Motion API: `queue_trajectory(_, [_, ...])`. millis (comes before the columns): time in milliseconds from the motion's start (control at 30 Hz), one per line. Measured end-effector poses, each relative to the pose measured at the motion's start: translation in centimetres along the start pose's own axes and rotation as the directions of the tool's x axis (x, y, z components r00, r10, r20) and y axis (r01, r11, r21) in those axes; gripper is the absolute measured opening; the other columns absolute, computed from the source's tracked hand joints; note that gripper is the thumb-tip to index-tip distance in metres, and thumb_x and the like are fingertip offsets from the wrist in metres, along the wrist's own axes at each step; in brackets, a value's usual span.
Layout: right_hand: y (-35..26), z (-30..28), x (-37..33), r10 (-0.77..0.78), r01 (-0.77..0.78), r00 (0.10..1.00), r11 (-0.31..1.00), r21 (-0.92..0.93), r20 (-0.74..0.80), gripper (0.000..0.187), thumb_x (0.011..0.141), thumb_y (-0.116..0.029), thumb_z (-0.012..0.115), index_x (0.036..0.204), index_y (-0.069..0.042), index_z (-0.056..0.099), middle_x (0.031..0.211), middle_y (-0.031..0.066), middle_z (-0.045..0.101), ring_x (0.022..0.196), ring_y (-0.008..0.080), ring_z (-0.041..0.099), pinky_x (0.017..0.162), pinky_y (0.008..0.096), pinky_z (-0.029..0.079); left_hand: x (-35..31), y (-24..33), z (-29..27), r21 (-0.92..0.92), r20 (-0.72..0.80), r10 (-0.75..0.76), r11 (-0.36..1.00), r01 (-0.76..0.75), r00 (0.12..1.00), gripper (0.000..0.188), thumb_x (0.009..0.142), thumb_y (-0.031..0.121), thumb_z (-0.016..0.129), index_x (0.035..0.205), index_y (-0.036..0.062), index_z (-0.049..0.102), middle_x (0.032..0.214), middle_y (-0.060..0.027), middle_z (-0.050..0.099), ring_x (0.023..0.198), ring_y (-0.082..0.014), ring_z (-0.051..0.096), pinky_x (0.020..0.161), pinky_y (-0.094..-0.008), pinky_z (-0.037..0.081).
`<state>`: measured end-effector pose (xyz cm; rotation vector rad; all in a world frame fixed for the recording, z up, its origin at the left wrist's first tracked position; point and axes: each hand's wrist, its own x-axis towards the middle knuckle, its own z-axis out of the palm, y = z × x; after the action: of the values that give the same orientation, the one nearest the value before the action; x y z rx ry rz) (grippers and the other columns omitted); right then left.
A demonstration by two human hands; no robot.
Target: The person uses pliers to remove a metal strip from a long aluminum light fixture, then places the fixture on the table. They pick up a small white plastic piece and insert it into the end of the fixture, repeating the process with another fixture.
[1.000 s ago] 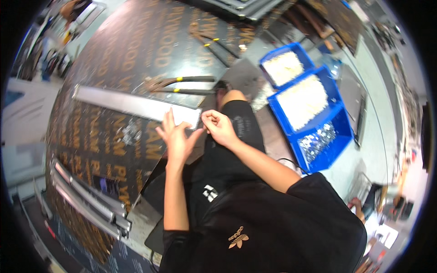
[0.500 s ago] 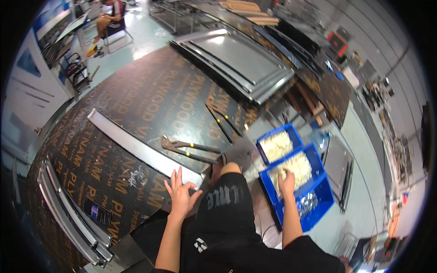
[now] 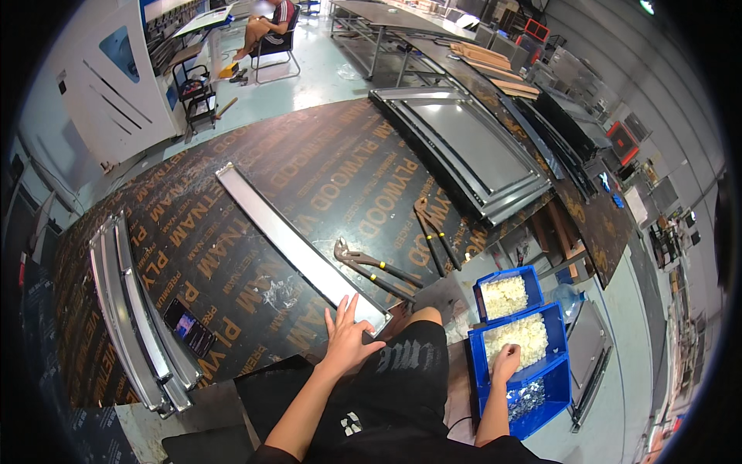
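Note:
A long pale metal strip [image 3: 297, 243] lies flat on the printed plywood tabletop [image 3: 178, 224]. My left hand [image 3: 349, 342] rests on its near end, fingers spread and thumb stretched toward my leg. At my right, my right hand [image 3: 506, 363] is over the larger blue bin [image 3: 558, 329], which holds many small white pieces [image 3: 525, 338]. Its fingers are curled together, and what they hold, if anything, is hidden. Beside the strip lie water-pump pliers [image 3: 375, 267] with black and yellow handles. Farther right is a second pair of pliers [image 3: 434, 236].
A smaller blue bin [image 3: 533, 284] holds more white pieces; a front blue bin [image 3: 560, 394] holds small shiny parts. Several curved metal strips [image 3: 139, 317] and a phone [image 3: 189, 326] lie at left. Framed metal panels [image 3: 479, 147] are stacked at the back. A person [image 3: 270, 31] sits far off.
The view has shifted, so the table and bins sit elsewhere in the picture. My right hand's fingers have drawn together at the white pieces. My left hand stays on the strip's near end.

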<state>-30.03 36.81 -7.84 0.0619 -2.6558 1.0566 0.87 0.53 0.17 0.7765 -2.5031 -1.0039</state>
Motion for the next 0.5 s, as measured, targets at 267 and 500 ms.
queue_trajectory(267, [0.8,-0.1,1.0,-0.009,-0.003,1.000,0.906,0.423,0.026,0.030,0.108,-0.023,0.047,0.088,-0.002,0.051,0.073,0.0044,0.048,0.064,0.0173,0.043,0.058,0.0369,0.040,0.2,0.3,-0.4,-0.001,0.041,-0.020,1.000,0.020,0.999,0.035,0.073,0.037,0.091,0.088,0.0117,0.072,0.169,-0.0278,0.026,0.158,-0.0478,0.014,0.122,-0.0703,0.001])
queue_trajectory(500, [-14.2,2.2,-1.8,-0.150,-0.108,0.946,0.694,0.712,0.289,0.030,0.111,-0.025,0.054,0.114,0.000,0.070,0.099,0.0067,0.074,0.064,0.0040,0.048,0.057,0.0202,0.039,0.1,-0.8,0.4,-0.003,-0.031,0.049,0.999,-0.049,0.998,0.031,0.080,0.032,0.087,0.092,0.0119,0.068,0.169,-0.0252,0.025,0.157,-0.0483,0.017,0.121,-0.0719,0.005])
